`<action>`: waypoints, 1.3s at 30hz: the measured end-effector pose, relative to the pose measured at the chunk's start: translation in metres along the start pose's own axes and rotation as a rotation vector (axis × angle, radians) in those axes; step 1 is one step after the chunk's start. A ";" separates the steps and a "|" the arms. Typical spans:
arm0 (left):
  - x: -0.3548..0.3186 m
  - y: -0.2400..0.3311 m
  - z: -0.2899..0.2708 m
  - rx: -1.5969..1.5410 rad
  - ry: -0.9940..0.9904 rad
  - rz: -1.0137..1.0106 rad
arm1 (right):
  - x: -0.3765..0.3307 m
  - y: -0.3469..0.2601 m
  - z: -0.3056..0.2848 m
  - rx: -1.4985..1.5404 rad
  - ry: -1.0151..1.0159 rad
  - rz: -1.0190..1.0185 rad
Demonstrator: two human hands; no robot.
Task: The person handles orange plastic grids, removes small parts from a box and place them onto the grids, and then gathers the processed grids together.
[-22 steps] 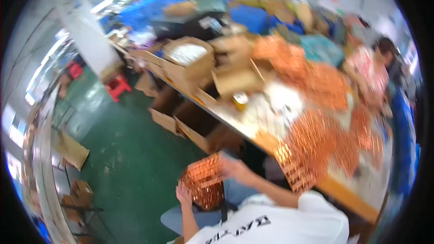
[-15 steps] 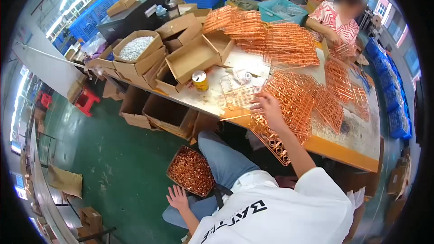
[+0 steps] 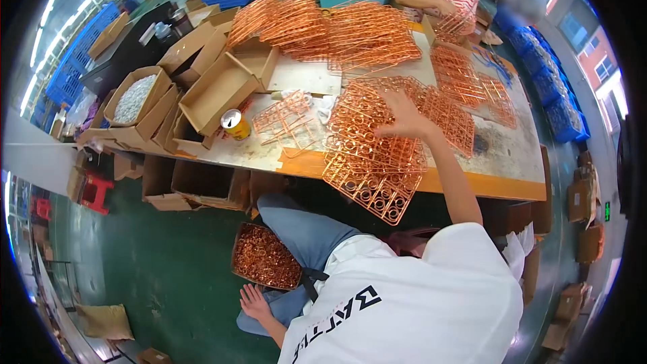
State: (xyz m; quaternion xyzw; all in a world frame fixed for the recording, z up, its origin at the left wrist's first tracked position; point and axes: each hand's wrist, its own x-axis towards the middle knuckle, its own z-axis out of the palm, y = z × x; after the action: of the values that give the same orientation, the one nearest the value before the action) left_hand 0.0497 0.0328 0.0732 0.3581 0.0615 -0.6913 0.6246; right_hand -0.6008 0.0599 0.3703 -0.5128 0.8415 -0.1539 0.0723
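Copper rack stack (image 3: 371, 178): lies on the near part of the surface (image 3: 505, 168), its 6 o'clock corner jutting past the orange edge; a tug toward that side could slide racks off. The frames look meshed, so lifting one could drag others along. Hours below count from this stack.
Right hand (image 3: 406, 120): above the stack's upper part, fingers spread, grasping nothing visible; whether it touches the wires, I cannot tell. Pressing unevenly there could shift the pile, and a fingertip could snag in a grid.
Neighbouring racks (image 3: 450, 121): at 2 o'clock, against the stack; their wires could hook together if either moves.
Lone rack (image 3: 288, 121): at 10 o'clock, flat and apart; a sweeping forearm could bend its thin bars.
Yellow can (image 3: 237, 127): upright between 9 and 10 o'clock, near the lone rack; a knock could tip it, spilling any liquid inside.
Large rack heap (image 3: 337, 37): at 11 o'clock, layered unevenly; a bump could make its upper sheets slip.
Loose copper pieces (image 3: 266, 256): between 7 and 8 o'clock, filling a carton beside the trouser leg (image 3: 300, 222); a leg jolt could scatter them over the green floor (image 3: 148, 276).
Left hand (image 3: 255, 302): at 7 o'clock, fingers splayed, bare, well apart from the right; just below the carton, it could nudge its side.
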 end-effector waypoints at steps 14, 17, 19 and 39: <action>0.001 -0.002 -0.010 0.140 0.027 0.037 | -0.068 -0.016 -0.007 0.048 0.128 -0.082; -0.006 0.002 -0.005 0.324 0.102 0.101 | -0.063 -0.027 -0.007 -0.059 0.320 -0.028; -0.008 -0.006 0.011 0.337 0.082 0.139 | -0.055 -0.012 -0.014 -0.128 0.409 0.025; -0.150 -0.030 0.263 0.363 -0.640 -0.040 | -0.096 -0.248 0.110 1.670 -0.819 -0.005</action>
State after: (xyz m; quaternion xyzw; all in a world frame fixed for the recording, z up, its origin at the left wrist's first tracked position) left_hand -0.0933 0.0221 0.3414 0.2276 -0.2536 -0.7800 0.5248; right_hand -0.3168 0.0184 0.3462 -0.3106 0.3659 -0.5166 0.7090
